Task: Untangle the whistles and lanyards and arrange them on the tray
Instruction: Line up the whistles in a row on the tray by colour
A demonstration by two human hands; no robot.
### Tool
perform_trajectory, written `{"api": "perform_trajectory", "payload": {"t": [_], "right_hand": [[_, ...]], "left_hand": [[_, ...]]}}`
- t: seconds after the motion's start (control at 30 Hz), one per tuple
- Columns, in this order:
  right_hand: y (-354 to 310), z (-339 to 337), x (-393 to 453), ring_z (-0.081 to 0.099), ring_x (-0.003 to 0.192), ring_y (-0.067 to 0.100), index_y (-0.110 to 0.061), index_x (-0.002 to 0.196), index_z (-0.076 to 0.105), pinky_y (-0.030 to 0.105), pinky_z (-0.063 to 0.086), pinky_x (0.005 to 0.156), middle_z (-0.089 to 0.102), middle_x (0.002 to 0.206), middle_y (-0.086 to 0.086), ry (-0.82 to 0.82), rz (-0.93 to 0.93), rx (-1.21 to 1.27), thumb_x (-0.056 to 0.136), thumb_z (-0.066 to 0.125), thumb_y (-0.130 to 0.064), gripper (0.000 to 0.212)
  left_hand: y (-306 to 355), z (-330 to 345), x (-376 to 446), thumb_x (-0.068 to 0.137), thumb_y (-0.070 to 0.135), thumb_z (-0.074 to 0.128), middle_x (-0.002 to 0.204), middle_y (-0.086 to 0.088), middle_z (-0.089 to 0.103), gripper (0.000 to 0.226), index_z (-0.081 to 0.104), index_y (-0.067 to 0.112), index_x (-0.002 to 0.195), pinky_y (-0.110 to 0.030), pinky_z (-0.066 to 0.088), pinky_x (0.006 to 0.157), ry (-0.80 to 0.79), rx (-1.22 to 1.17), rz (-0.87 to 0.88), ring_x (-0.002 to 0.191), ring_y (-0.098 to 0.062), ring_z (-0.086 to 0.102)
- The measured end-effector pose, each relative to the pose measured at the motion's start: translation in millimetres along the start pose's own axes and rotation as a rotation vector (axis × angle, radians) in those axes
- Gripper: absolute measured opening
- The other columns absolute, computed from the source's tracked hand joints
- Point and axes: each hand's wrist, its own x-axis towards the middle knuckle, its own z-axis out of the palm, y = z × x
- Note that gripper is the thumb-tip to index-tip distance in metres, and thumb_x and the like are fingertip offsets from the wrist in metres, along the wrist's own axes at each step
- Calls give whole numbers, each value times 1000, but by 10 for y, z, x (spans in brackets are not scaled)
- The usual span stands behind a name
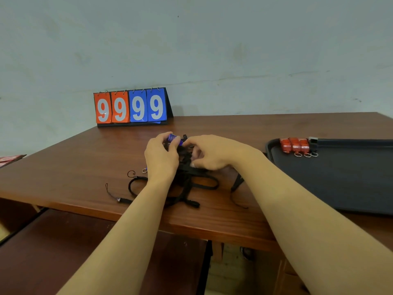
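Working over a brown wooden table (212, 128), the person keeps both bare hands in a tangled heap of black fabric lanyards (187, 182) lying near the table's middle. The left hand (162, 155) has its fingers curled around a small blue whistle (175, 139) at the top of the heap, lifting it just above the cords. The right hand (209, 153) sits just beside it, fingers bent and pinching black cord right next to the whistle; exactly which strand it has cannot be told. Loose loops and thin end cords of the lanyards spread toward the table's near edge, and a small silver key ring (144, 170) lies just left of the left wrist.

To the right, a dark rectangular plastic tray (340, 184) rests on the table, well apart from the heap. In its far left corner three red plastic whistles (294, 145) stand side by side, touching, each with a silver ring on the tray floor in front of it. A small dark object sits just beside them; what it is cannot be made out.

At the table's far edge, against a pale wall, stands a flip scoreboard (131, 107) with two orange and two blue cards, all showing 9.
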Motion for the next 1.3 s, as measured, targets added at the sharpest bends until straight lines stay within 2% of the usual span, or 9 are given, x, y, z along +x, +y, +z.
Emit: {"api": "perform_trajectory", "payload": {"t": [0.23,0.4,0.5,0.6,0.67,0.83,1.03,1.2,1.3], "right_hand": [[2,-88,7,59,86,-2,-24,142,47,13,41,71,64,93,-15,414,-9,194,96,66,-26,50],[35,-115,29,55,83,-4,-23,138,48,8,36,65,59,94,-14,593,40,287,101,57,-24,38],[40,-117,47,57,83,-2,-20,138,47,10,42,68,56,95,-14,622,70,334,104,50,-19,34],[26,-120,59,64,89,8,-21,134,49,27,58,82,58,105,-6,648,96,409,105,42,-15,30],[24,-128,46,62,80,7,-20,129,52,23,54,68,59,104,-2,650,137,427,105,35,-12,30],[47,-124,89,60,82,2,-19,124,54,19,47,67,65,92,-7,632,252,530,106,32,-15,29],[32,-128,143,53,70,9,-25,93,58,28,44,70,58,79,-5,546,273,542,103,30,-15,31],[-69,-120,71,61,60,8,-20,122,48,27,51,59,63,86,-1,540,276,567,107,34,-31,23],[-109,-223,-94,65,79,16,-10,127,55,36,58,77,67,100,2,515,278,409,107,37,-30,33]], "left_hand": [[29,8,-35,99,32,60,121,8,43,33,64,24,131,-5,37,74,17,-9,82,93,9,46],[52,2,-44,103,33,52,117,12,59,30,63,25,130,-8,45,82,41,-39,129,97,8,55],[77,-2,-56,105,33,47,112,10,63,28,61,23,127,-21,53,91,52,-91,94,100,1,60],[75,-4,-39,104,31,50,139,6,51,31,59,18,131,-17,47,95,89,-106,89,124,-3,49],[75,-14,-27,103,31,53,146,6,46,30,61,19,130,-21,46,101,124,-112,100,133,-4,43],[91,-5,-69,103,40,49,115,13,67,32,65,26,128,-16,51,87,17,-76,182,107,0,61],[46,40,-44,97,47,58,114,6,49,32,70,27,120,-35,50,98,29,-20,185,110,-12,50],[138,3,-91,101,43,53,112,15,65,36,66,25,129,-7,38,81,-47,34,265,97,10,51],[250,-85,-113,100,43,55,114,14,70,35,67,28,130,-13,41,90,-31,78,345,98,8,53]]}}
